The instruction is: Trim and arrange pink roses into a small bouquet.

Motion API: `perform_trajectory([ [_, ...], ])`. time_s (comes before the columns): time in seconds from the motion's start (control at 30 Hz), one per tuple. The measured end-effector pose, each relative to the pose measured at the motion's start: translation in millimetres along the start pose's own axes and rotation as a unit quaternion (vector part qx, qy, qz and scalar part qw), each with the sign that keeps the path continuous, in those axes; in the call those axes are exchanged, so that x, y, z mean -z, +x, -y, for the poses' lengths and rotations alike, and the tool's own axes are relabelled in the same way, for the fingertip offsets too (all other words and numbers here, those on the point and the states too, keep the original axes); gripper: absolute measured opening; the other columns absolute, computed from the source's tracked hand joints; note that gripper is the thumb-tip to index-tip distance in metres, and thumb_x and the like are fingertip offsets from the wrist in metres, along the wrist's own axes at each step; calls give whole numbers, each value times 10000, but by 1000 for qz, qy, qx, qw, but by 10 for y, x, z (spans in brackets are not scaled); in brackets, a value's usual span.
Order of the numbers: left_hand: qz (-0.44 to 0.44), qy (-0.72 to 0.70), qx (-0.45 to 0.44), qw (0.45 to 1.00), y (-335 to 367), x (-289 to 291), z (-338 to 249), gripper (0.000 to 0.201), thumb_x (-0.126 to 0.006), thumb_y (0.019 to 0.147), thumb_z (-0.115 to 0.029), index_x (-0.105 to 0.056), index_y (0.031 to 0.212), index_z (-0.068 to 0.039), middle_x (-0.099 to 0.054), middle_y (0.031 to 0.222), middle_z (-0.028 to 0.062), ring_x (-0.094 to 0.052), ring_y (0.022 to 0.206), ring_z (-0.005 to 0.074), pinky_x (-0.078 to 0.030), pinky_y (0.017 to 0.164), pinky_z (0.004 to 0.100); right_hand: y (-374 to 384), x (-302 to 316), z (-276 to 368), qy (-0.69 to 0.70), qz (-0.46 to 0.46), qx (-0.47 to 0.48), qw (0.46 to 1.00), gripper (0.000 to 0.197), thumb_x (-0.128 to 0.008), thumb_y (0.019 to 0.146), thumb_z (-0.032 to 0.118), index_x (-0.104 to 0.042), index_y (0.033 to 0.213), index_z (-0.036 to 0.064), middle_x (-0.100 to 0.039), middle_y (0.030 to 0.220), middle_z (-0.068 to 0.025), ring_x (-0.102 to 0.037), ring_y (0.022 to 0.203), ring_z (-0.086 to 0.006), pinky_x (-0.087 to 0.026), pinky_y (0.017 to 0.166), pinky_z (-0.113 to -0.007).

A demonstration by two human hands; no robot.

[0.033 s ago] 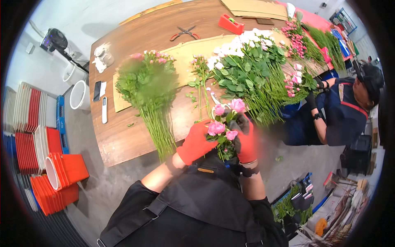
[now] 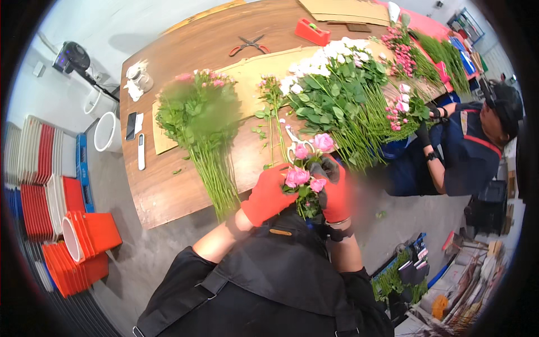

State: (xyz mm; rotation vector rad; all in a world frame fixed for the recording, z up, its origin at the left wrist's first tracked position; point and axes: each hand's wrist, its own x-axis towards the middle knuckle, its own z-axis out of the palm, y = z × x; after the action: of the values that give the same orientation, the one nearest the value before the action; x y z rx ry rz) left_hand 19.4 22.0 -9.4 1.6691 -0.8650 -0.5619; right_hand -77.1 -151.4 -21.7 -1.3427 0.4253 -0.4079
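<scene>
In front of my chest is a small bunch of pink roses (image 2: 297, 176), several blooms with green leaves below them. My left hand (image 2: 270, 192), in a red glove, is closed around the bunch from its left side. My right hand (image 2: 336, 190), in a red glove with dark grey fingers, is curled at the right side and pinches among the blooms and leaves. The stems under the blooms are mostly hidden. Just beyond the roses lies a pair of white-handled scissors (image 2: 291, 147). Past them are a few thin stems with small pink buds (image 2: 270, 90).
A pink-flowered bunch (image 2: 205, 121) lies left on the wooden table (image 2: 163, 196), white roses (image 2: 342, 84) right. Farther back are red-handled scissors (image 2: 247, 46) and a red tape dispenser (image 2: 313, 32). A co-worker (image 2: 466, 146) handles flowers at right. Orange buckets (image 2: 90, 236) stand left.
The whole view has shifted very slightly. Both hands keep their hold on the pink roses, with no other clear change.
</scene>
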Motion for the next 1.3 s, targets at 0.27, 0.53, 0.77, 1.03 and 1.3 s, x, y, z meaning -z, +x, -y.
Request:
perform_trajectory([
  [0.27,15,-30,20,999,-28,439,-663,391,-728,812,-31,-748,1203,-30,-728,1179,113,-683,1117,244,-525,988,380,-365,18,495,108,26,-30,993,305,-629,796,98,-678,1064,-41,-680,961,-24,-613,889,-89,-500,807,-264],
  [0.53,52,-258,-7,965,103,135,-880,269,-763,875,-50,-737,1130,31,-679,1224,119,-659,1111,202,-518,966,337,-626,19,535,77,76,-97,989,497,-737,849,15,-612,1324,-60,-711,1131,-62,-648,1015,-127,-532,914,-292],
  [0.77,-32,-263,39,963,43,8,-750,205,-784,837,-42,-729,1016,42,-686,993,57,-636,920,134,-502,834,295,-606,-27,930,-109,-5,44,993,394,-732,919,71,-649,1291,-31,-664,1269,-110,-635,1138,-181,-490,1007,-319],
  [1.03,-15,-234,0,972,17,-74,-704,224,-755,840,22,-695,1053,56,-665,1035,67,-632,936,140,-510,854,308,-649,-149,1064,-72,-67,53,994,388,-745,811,-6,-679,1193,-9,-634,1305,-125,-627,1180,-238,-491,1023,-348],
  [1.3,34,-364,77,928,-19,-94,-605,403,-756,906,-78,-650,1273,53,-705,1094,41,-650,996,130,-523,919,303,-636,-218,1045,31,-93,49,994,222,-705,863,-10,-703,1084,-22,-693,1194,-110,-654,1072,-177,-498,968,-312],
])
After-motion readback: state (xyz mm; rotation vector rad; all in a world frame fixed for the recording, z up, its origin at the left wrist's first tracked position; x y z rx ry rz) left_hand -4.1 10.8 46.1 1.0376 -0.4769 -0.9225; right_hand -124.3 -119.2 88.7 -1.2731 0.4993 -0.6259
